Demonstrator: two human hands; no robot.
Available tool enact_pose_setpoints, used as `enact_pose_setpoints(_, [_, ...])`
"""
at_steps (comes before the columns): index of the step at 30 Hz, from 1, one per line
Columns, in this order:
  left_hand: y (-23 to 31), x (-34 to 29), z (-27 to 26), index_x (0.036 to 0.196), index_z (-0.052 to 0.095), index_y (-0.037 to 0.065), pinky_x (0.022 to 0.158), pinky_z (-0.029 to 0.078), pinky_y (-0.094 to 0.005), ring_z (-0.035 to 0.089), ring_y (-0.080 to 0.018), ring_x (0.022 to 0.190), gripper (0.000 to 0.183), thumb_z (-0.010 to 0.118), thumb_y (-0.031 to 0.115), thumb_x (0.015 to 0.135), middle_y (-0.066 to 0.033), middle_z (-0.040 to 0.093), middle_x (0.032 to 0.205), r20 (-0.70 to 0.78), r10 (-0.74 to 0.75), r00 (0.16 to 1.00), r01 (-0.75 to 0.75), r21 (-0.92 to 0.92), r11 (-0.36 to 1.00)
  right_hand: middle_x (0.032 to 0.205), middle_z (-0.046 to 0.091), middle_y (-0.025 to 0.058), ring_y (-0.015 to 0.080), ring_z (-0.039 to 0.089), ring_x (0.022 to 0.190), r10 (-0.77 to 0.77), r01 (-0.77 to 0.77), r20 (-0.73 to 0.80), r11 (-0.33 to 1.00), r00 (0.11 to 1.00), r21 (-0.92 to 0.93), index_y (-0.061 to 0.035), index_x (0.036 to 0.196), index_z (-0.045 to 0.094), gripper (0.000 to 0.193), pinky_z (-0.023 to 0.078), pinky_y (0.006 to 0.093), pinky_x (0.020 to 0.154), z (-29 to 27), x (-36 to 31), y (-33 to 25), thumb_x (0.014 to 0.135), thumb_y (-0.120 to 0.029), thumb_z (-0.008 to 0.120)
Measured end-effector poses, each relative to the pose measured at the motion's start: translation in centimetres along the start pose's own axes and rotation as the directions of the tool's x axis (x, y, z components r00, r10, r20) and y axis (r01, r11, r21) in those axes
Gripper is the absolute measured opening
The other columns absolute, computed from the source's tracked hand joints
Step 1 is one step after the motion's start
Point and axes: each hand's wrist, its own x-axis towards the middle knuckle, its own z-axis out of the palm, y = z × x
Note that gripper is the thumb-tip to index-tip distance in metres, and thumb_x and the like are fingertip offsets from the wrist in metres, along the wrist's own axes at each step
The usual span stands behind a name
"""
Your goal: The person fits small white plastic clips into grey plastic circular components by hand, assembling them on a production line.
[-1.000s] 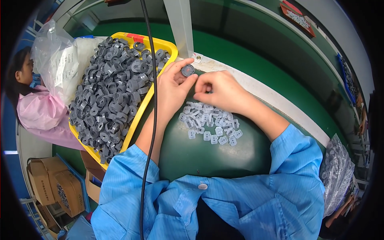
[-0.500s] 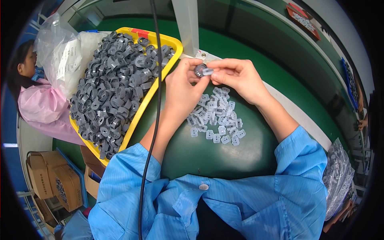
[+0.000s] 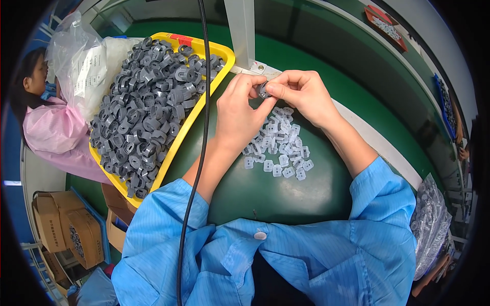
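Note:
Between the fingertips of both hands is a small dark grey plastic ring-shaped part [image 3: 264, 91]. My left hand [image 3: 241, 108] pinches it from the left side. My right hand [image 3: 301, 97] has its thumb and forefinger pressed onto it from the right; whether a translucent piece sits under that thumb is hidden. Just below the hands, a loose heap of small translucent white plastic pieces with holes [image 3: 280, 140] lies on the green table [image 3: 306, 196]. To the left, a yellow tray [image 3: 179, 145] is piled high with grey plastic parts [image 3: 145, 109] of the same kind.
A black cable [image 3: 206, 102] hangs down in front of the tray. Beyond the tray are a clear plastic bag [image 3: 84, 76] and a person in pink [image 3: 53, 127]. Cardboard boxes [image 3: 56, 219] stand lower left, a clear bag of parts [image 3: 430, 224] at right. A white post [image 3: 241, 35] rises behind.
The translucent piece that showed between my right fingers is no longer visible. My right thumb now presses against the grey part, and both hands have closed in around it.

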Motion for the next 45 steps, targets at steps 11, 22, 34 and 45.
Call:
enact_pose_setpoints(11, [0.4, 0.0, 0.1, 0.092, 0.059, 0.007, 0.073, 0.042, -0.0363, 0.053, -0.0257, 0.086, 0.039, 0.081, 0.011, 0.06, -0.0053, 0.057, 0.091, -0.038, 0.185, 0.982, -0.182, 0.071, 0.981, 0.079, 0.066, 0.0057, 0.0083, 0.06, 0.067, 0.241, -0.291, 0.18, 0.89, 0.954, 0.35, 0.0024, 0.098, 0.065, 0.02, 0.047, 0.0197, 0.06, -0.9, -0.2, -0.2, 0.082, -0.01, 0.069])
enact_pose_setpoints(22, [-0.1, 1.2, -2.2, 0.091, 0.065, 0.014, 0.088, 0.035, -0.0395, 0.051, -0.0216, 0.092, 0.035, 0.081, 0.019, 0.06, 0.0029, 0.058, 0.091, 0.276, 0.34, 0.899, -0.363, 0.034, 0.931, 0.071, 0.066, 0.0051, 0.0087, 0.061, 0.065, 0.277, -0.294, 0.424, 0.955, 0.862, -0.025, 0.0011, 0.089, 0.064, 0.013, 0.049, 0.0223, 0.062, -3.1, 0.5, -1.8, 0.079, -0.006, 0.069])
enact_pose_setpoints(34, [0.4, 2.0, -2.6, 0.095, 0.068, 0.013, 0.089, 0.034, -0.0383, 0.051, -0.0221, 0.093, 0.036, 0.08, 0.02, 0.063, 0.0008, 0.058, 0.09, 0.24, 0.305, 0.922, -0.353, 0.19, 0.916, 0.096, 0.067, 0.013, 0.0152, 0.066, 0.085, 0.343, -0.436, 0.296, 0.827, 0.891, 0.355, 0.0047, 0.113, 0.06, 0.03, 0.056, 0.0237, 0.078, -5.4, 1.4, -0.6, 0.088, -0.011, 0.062])
enact_pose_setpoints(45, [0.0, 1.8, -2.5, 0.097, 0.067, 0.014, 0.093, 0.032, -0.0422, 0.05, -0.0232, 0.098, 0.037, 0.08, 0.017, 0.062, 0.0012, 0.058, 0.094, 0.244, 0.327, 0.913, -0.374, 0.177, 0.911, 0.084, 0.067, 0.0062, 0.0096, 0.063, 0.076, 0.213, -0.292, 0.295, 0.921, 0.931, 0.258, 0.0015, 0.099, 0.063, 0.02, 0.052, 0.0233, 0.072, -2.4, 0.7, -0.8, 0.079, 0.001, 0.066])
